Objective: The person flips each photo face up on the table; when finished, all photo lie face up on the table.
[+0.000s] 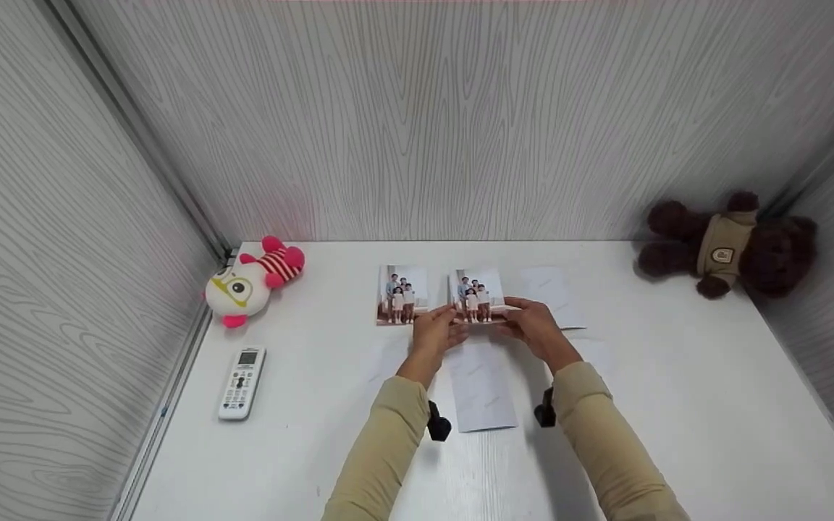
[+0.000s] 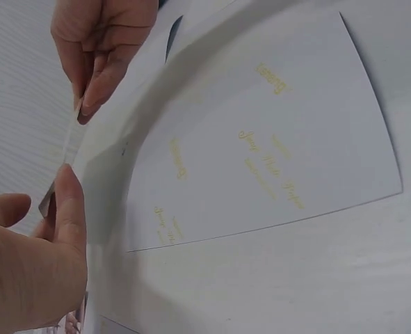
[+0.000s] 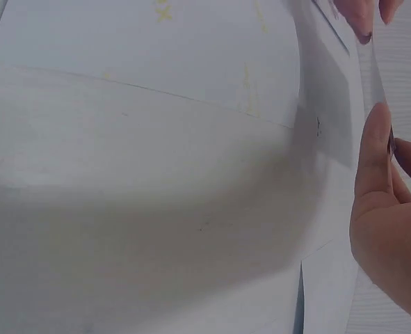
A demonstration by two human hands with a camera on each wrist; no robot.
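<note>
Both hands hold a family photo [image 1: 476, 295] by its lower corners, picture side up toward the head camera. My left hand [image 1: 435, 334] pinches the left corner and my right hand [image 1: 535, 325] the right one. The wrist views show this photo nearly edge-on, raised over the table, between the thumb and fingers of each hand. To its left lies a matching photo [image 1: 399, 289], picture up, its lower right corner overlapped by my left hand. Nearer me, between the forearms, a photo sheet [image 1: 486, 398] lies with its white printed back up, yellow lettering showing in the left wrist view.
More white-backed sheets lie right of the held photo [image 1: 549, 286], by the right wrist [image 1: 596, 353] and behind the left wrist [image 1: 382, 362]. A pink-and-white plush toy [image 1: 250, 286] and a white remote control [image 1: 242, 383] sit left; a brown teddy bear [image 1: 725, 250] lies back right. Panels wall the table.
</note>
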